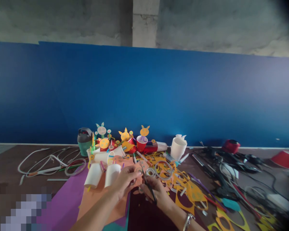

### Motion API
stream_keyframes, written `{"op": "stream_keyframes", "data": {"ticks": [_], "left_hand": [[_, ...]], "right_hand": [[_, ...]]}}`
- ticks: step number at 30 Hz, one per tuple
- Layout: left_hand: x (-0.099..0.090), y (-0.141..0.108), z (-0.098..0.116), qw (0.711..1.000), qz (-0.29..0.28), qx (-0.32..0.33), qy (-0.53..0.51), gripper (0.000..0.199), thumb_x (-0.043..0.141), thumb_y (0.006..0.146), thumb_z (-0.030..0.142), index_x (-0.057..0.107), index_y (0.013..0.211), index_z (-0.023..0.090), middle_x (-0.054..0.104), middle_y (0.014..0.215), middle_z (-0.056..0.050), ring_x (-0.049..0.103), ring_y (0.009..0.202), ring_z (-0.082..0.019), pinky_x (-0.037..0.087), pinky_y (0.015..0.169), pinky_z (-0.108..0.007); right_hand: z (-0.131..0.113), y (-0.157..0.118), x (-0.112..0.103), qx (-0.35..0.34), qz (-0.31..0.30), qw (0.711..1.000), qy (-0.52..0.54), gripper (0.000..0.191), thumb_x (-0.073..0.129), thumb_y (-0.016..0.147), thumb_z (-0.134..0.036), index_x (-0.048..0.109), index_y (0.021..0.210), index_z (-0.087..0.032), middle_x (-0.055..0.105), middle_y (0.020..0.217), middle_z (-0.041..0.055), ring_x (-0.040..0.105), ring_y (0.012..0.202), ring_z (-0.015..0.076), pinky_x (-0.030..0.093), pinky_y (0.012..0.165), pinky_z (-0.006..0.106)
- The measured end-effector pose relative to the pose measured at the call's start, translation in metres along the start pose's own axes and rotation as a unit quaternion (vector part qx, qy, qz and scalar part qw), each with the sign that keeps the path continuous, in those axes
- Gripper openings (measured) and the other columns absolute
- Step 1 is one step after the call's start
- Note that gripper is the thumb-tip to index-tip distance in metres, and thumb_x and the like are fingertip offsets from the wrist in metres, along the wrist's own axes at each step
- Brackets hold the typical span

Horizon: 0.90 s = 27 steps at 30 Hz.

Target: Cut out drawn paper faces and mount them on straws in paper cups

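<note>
My right hand is closed round the handles of a pair of scissors, whose narrow blades point up and away from me. Beside it, my left hand pinches a piece of peach-orange paper close to the blades; its exact outline is partly hidden by the fingers. Two white paper cups lie just left of my left hand on an orange sheet. A roll of tape rests past my right fingers, among yellow-orange paper offcuts.
Paper animal figures stand in red cups at the back. A white cup stands right of them, a green-and-grey container left. White cables lie at left, dark cords at right. A blue panel closes off the back.
</note>
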<state>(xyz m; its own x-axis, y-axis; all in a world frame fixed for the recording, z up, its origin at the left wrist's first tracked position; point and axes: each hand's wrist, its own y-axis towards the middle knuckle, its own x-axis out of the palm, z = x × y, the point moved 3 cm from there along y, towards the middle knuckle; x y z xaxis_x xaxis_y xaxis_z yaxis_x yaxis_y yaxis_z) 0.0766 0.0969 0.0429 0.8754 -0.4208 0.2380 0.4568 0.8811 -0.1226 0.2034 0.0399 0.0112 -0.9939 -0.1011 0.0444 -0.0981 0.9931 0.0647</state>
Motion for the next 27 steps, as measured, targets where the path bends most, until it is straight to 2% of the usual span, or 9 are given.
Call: {"op": "stream_keyframes", "data": {"ticks": [4, 7, 11, 16, 27], "left_hand": [[0.0049, -0.0020, -0.0019, 0.998, -0.014, -0.020, -0.051, 0.023, 0.074, 0.063, 0.028, 0.056, 0.065, 0.015, 0.051, 0.054, 0.005, 0.044, 0.048, -0.006, 0.030, 0.047, -0.018], [0.0062, -0.0022, -0.0018, 0.998, -0.034, -0.013, -0.051, 0.020, 0.073, 0.066, 0.026, 0.056, 0.064, 0.014, 0.058, 0.057, 0.001, 0.050, 0.051, -0.008, 0.036, 0.050, -0.019], [0.0050, -0.0011, -0.0012, 0.997, -0.058, -0.012, -0.043, 0.019, 0.072, 0.066, 0.024, 0.057, 0.063, 0.013, 0.057, 0.056, 0.001, 0.049, 0.049, -0.007, 0.035, 0.049, -0.018], [0.0012, 0.0004, -0.0012, 0.999, -0.033, -0.020, -0.035, 0.021, 0.076, 0.062, 0.026, 0.059, 0.063, 0.013, 0.056, 0.055, 0.002, 0.047, 0.048, -0.006, 0.034, 0.047, -0.018], [-0.0029, 0.0031, -0.0054, 0.999, -0.011, -0.023, -0.038, 0.020, 0.074, 0.063, 0.024, 0.057, 0.065, 0.015, 0.051, 0.053, 0.005, 0.045, 0.047, -0.006, 0.033, 0.046, -0.017]], "right_hand": [[-0.0007, 0.0001, 0.0010, -0.005, -0.003, 1.000, 0.011, 0.042, 0.070, 0.069, -0.054, 0.050, 0.071, -0.017, 0.042, 0.045, -0.0096, 0.033, 0.035, 0.0031, 0.026, 0.034, 0.016], [-0.0017, -0.0002, 0.0017, -0.008, -0.014, 1.000, 0.022, 0.043, 0.071, 0.068, -0.054, 0.052, 0.074, -0.016, 0.046, 0.047, -0.0083, 0.037, 0.035, 0.0039, 0.028, 0.034, 0.016], [-0.0023, -0.0006, 0.0018, -0.011, -0.020, 0.999, 0.025, 0.043, 0.071, 0.068, -0.053, 0.053, 0.075, -0.015, 0.047, 0.049, -0.0075, 0.039, 0.037, 0.0041, 0.028, 0.035, 0.016], [0.0014, -0.0002, 0.0009, -0.010, -0.008, 1.000, 0.024, 0.041, 0.072, 0.069, -0.051, 0.050, 0.072, -0.016, 0.041, 0.048, -0.0090, 0.033, 0.036, 0.0028, 0.024, 0.034, 0.015], [0.0030, -0.0001, -0.0006, -0.004, 0.003, 1.000, 0.007, 0.043, 0.071, 0.068, -0.053, 0.050, 0.071, -0.016, 0.043, 0.049, -0.0081, 0.034, 0.037, 0.0029, 0.025, 0.035, 0.015]]}}
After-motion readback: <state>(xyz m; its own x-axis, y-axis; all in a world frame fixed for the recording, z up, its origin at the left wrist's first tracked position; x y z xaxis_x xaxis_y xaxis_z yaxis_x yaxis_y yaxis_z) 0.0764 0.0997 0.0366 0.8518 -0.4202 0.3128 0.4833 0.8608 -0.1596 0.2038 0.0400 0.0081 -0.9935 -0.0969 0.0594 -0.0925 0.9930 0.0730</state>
